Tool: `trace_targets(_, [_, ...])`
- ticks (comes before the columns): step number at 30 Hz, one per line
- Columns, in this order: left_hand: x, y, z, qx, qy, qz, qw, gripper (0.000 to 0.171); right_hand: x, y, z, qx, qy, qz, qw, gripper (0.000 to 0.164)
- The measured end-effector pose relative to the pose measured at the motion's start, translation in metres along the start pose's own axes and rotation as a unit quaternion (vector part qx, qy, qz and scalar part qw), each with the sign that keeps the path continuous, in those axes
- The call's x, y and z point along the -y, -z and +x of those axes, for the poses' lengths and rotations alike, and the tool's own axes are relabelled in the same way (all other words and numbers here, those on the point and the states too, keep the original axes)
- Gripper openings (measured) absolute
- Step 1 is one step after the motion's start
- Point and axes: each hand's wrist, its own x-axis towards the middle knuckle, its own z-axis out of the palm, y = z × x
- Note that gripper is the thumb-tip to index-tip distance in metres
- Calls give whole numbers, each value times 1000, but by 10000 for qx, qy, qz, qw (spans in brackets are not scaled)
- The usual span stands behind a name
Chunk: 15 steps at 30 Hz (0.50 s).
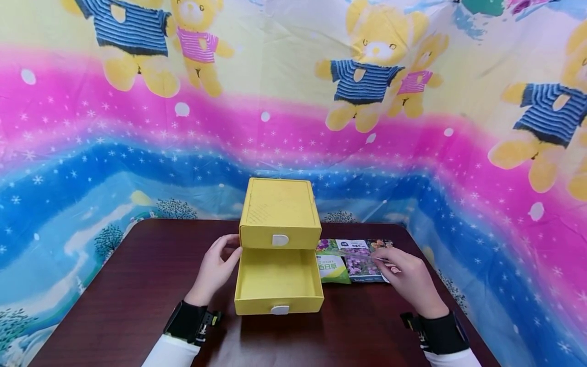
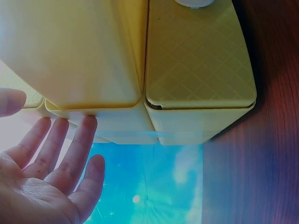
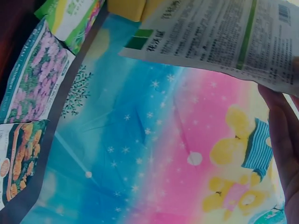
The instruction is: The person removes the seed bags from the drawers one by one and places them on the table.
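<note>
A yellow drawer cabinet [image 1: 279, 204] stands on the dark table, its middle drawer [image 1: 278, 275] pulled out, with bare yellow inside showing. My left hand [image 1: 217, 267] is at the cabinet's left side. In the left wrist view its extended fingertips [image 2: 88, 122] touch the cabinet's side edge, close by the pulled-out drawer. To the right of the cabinet, my right hand [image 1: 408, 275] pinches a seed packet [image 3: 210, 42] held above the other packets. Its printed back faces the right wrist camera; in the head view it shows almost edge-on.
Several seed packets lie right of the cabinet: a green-and-white one [image 1: 333, 271], one with purple flowers [image 1: 359, 266] and one with orange flowers [image 3: 23, 156]. Below the open drawer is a closed drawer [image 2: 201, 56]. A printed cloth [image 1: 275, 132] hangs behind the table [image 1: 151, 285].
</note>
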Motion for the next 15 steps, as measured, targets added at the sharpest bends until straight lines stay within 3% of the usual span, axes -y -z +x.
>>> trace_targets(6, [-1,0,0,-4,15,4,10000,36,3,-4,-14,557,-306,-58,9980,42])
trace_targets(15, [0,-1,0,4,65,-24,10000,36,8,-17,-31,718,-415,283,9962,43])
